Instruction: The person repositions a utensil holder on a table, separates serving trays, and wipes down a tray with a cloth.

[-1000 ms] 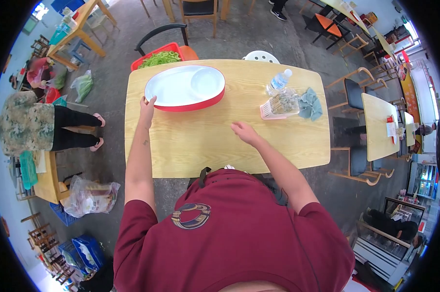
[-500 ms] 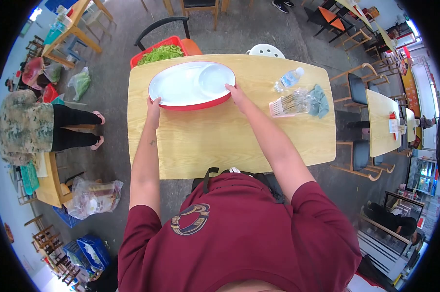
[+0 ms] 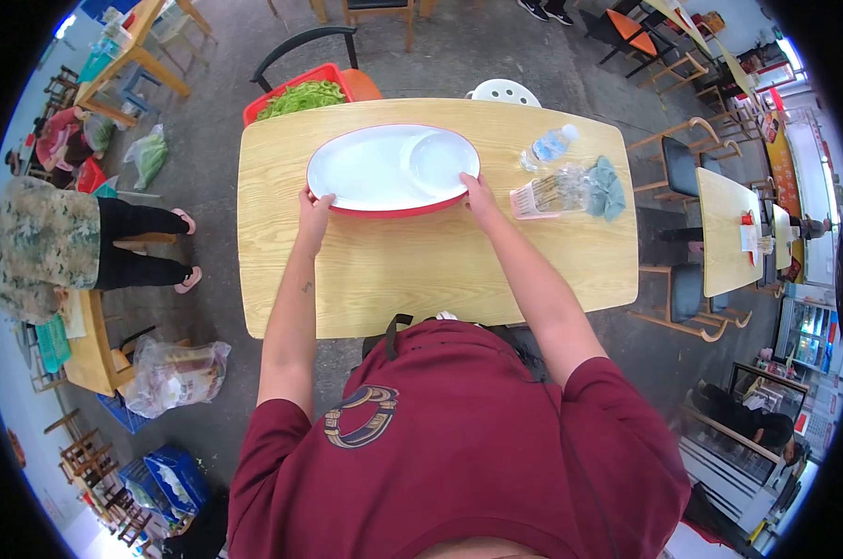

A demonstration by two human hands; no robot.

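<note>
Both my hands grip a large oval plate (image 3: 366,168), white inside with a red rim and underside and a round compartment at its right end. My left hand (image 3: 315,210) is closed on its near left edge, thumb on the rim. At the near right edge, my right hand (image 3: 478,197) holds it with the thumb on top; the fingers beneath are hidden. The plate is over the far half of the wooden table (image 3: 403,270); I cannot tell whether it touches the surface. To its right are a clear holder with skewer-like sticks (image 3: 552,196), a water bottle (image 3: 552,144) and a grey-green cloth (image 3: 605,188).
Beyond the table's far left corner, a red basket of green vegetables (image 3: 300,98) sits on a chair. A white stool (image 3: 503,92) stands at the far edge. At left, a person in a camouflage top (image 3: 44,238) stands near another table.
The plate has shifted right and slightly nearer to me, with both my hands moving along with it. My grip looks the same.
</note>
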